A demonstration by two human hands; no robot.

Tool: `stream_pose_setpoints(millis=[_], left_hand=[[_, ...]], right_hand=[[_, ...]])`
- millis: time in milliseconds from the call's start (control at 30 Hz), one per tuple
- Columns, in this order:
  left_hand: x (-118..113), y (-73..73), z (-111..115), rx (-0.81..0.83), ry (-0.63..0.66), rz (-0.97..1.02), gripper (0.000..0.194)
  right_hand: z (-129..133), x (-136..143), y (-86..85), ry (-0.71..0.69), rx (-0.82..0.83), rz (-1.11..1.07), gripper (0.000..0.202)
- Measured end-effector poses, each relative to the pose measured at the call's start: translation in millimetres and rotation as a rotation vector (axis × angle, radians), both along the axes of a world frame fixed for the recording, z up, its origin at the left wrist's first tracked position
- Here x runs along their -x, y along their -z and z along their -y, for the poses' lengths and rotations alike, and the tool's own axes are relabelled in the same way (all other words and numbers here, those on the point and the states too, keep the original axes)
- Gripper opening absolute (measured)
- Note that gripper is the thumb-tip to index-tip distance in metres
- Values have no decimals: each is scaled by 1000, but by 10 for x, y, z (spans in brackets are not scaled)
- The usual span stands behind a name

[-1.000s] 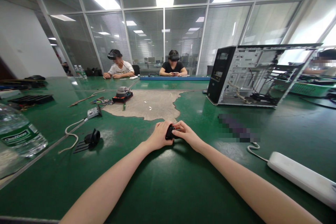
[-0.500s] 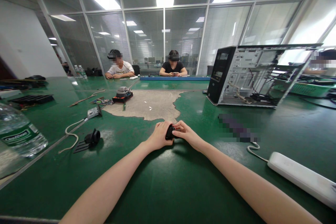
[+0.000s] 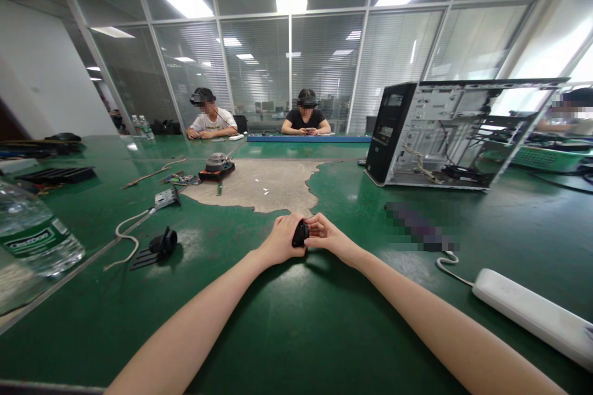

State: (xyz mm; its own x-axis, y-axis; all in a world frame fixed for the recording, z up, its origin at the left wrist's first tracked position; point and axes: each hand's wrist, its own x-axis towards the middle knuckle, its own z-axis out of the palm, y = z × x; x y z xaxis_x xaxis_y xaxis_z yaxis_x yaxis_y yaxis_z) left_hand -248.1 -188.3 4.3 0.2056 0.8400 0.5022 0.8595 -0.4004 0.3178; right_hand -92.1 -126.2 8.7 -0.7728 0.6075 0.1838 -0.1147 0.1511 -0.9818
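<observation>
A small rounded black part (image 3: 301, 234), its exact kind unclear, is held just above the green table in front of me. My left hand (image 3: 281, 239) is wrapped round it from the left, fingers closed over its far side. On the right, my right hand (image 3: 328, 234) has its thumb and bent fingertips against the part's right edge. The palm side of both hands is hidden. To the left lies a black plastic piece (image 3: 163, 243) with a round end and flat slats.
An open computer case (image 3: 390, 136) stands at the right, with a white power strip (image 3: 528, 315) nearer me. A water bottle (image 3: 34, 241), a metal bracket (image 3: 165, 197) with a cable and a speaker-like part (image 3: 217, 165) are at the left. Two people sit across the table.
My right thumb and fingers have shifted slightly outward on the black part, so more of its face shows. My left hand stays in place.
</observation>
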Motion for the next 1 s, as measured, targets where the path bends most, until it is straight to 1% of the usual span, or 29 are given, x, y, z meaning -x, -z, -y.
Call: stream_pose_setpoints(millis=[100,167,400,467,567,633,800,1000], left_hand=[[-5,1,0,-8,-3,7,57],[-8,3,0,-14,-5,10,57],[0,16,-5,-25,-1,-1,55],[4,22,-11,-21,-5,-7,55],[9,28,-17,-14,-1,-11,58],[10,27,-16,-16,2,-10,59],[-5,16,-2,-21,-4,-2,56],[-4,18,-8,-34,9,1,56]], right_hand=[[32,15,-27,59,16,1,27],[48,34,-36,86,29,-1,25],[3,66,12,123,40,47,31],[-13,54,19,99,26,51,32],[-12,25,13,24,7,21,39],[0,12,4,6,2,5,39],[18,34,7,80,27,-4,25],[-2,65,27,102,41,26,32]])
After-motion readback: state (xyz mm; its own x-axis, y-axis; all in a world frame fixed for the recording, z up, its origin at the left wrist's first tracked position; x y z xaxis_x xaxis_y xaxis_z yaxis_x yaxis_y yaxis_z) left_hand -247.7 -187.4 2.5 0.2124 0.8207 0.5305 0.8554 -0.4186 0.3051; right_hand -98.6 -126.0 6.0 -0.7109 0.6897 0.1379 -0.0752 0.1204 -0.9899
